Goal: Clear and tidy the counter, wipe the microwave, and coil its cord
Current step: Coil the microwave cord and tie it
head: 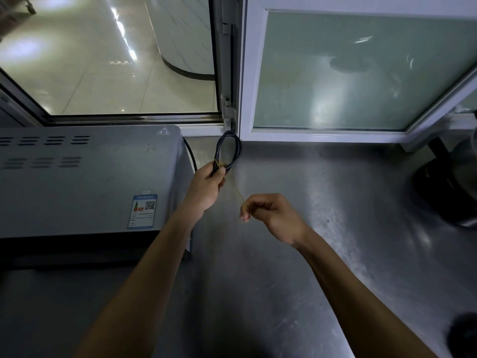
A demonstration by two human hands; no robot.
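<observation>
Two hands on the job, cord-tying step by the look of it. Left hand grips the coiled black cord at the base of the loops, fingers curled round the bundle, coil held up just beside the right rear corner of the microwave and below the window frame. One run of cord leads off down behind the microwave's corner. Right hand is curled, fingertips pinching the end of a thin yellowish band, rubber band or tie, can't tell which. It's stretched taut from the bundle at the left thumb down to the right fingers.

My read: coil is formed, securing it isn't done yet.

To do it well:
- keep the left grip tight at the pinch point so the loops don't spring apart
- keep tension on the band while wrapping, but go easy, it looks thin and could snap or slip off the fingers
- wrap close to the left hand, not out on the loop
- leave slack on the run to the microwave so nothing gets tugged

Pose: left forearm reaches forward and up, wrist roughly straight, back of hand to camera. Right forearm comes in from lower right, wrist bent inward, hand nearer the body and lower than the left, hovering above the steel counter. Hands near each other, not touching.
</observation>
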